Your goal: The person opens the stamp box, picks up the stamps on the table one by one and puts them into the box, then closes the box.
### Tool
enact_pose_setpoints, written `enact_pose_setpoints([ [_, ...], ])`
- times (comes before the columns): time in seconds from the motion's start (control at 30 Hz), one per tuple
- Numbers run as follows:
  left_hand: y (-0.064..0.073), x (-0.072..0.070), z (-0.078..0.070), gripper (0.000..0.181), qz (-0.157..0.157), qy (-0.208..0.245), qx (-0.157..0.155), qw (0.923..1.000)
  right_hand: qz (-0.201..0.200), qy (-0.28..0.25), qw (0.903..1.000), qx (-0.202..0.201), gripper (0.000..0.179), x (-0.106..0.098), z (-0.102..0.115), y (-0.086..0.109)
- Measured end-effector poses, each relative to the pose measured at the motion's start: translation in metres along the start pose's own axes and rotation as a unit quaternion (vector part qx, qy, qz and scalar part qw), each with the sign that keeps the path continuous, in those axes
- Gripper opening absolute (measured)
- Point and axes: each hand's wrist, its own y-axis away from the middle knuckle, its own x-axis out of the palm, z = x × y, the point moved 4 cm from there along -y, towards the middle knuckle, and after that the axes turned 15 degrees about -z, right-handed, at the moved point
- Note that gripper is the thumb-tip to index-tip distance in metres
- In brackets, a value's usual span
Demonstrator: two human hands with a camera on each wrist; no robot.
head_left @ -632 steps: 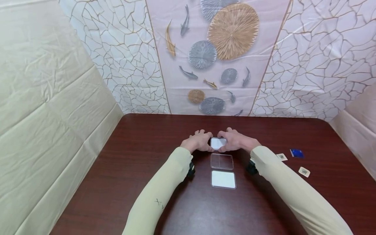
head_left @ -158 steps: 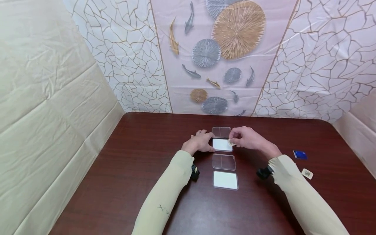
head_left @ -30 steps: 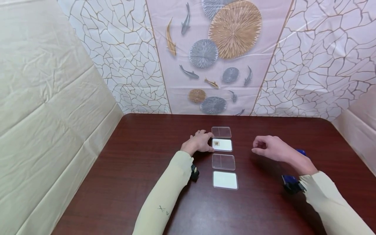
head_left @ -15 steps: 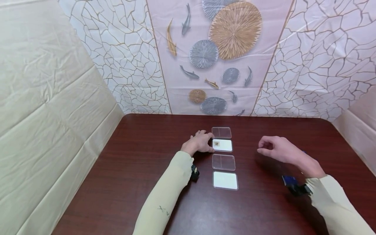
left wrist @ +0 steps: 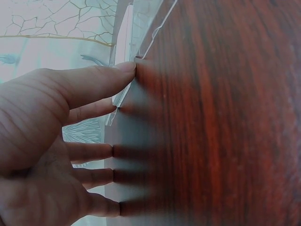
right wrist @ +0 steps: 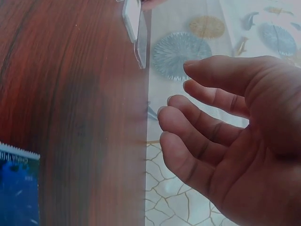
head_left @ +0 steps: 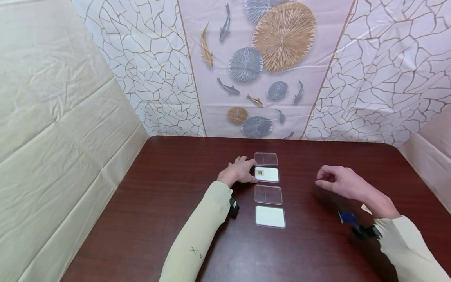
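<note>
My left hand [head_left: 239, 170] rests on the table with straight fingers. Its thumb and index fingertips touch the left corners of a clear plastic case [head_left: 271, 175] with a white insert. A small cream postage stamp [head_left: 260, 172] with a dark picture lies on the left part of that insert. To the right, my right hand [head_left: 343, 182] hovers above the table, fingers loosely curled around nothing. Near its wrist lies a blue stamp [head_left: 347, 217], whose toothed edge shows in the right wrist view. Another cream stamp [head_left: 366, 208] is partly hidden behind the right forearm.
A clear lid [head_left: 266, 159] lies just behind the case. In front of the case are another clear lid [head_left: 268, 194] and a second case with a white insert [head_left: 270, 216]. A patterned cloth [head_left: 278, 70] hangs at the table's far edge.
My right hand has drawn away to the right. Several seconds back it pinched the cream stamp above the insert; that stamp now lies there. Earlier still, the lid came off the case. My left hand stays.
</note>
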Motion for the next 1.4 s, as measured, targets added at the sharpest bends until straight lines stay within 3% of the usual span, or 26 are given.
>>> enact_pose_setpoints([
  [0.53,-0.001,0.0,-0.001,0.06,0.001,-0.005,0.002,1.0,-0.036,0.002,0.9993,0.0,0.01,-0.013,-0.021,0.011],
  [0.73,-0.001,0.0,0.0,0.061,0.002,-0.007,-0.001,1.0,-0.028,0.009,0.9995,0.008,0.011,-0.017,-0.028,0.014],
  [0.97,0.0,-0.001,-0.001,0.06,0.0,-0.01,0.0,0.9999,-0.049,0.039,0.998,-0.016,0.014,-0.023,-0.039,0.022],
  [1.4,0.001,-0.001,0.0,0.059,0.004,0.002,0.001,1.0,0.029,0.058,0.9977,0.016,0.017,-0.023,-0.06,0.04],
])
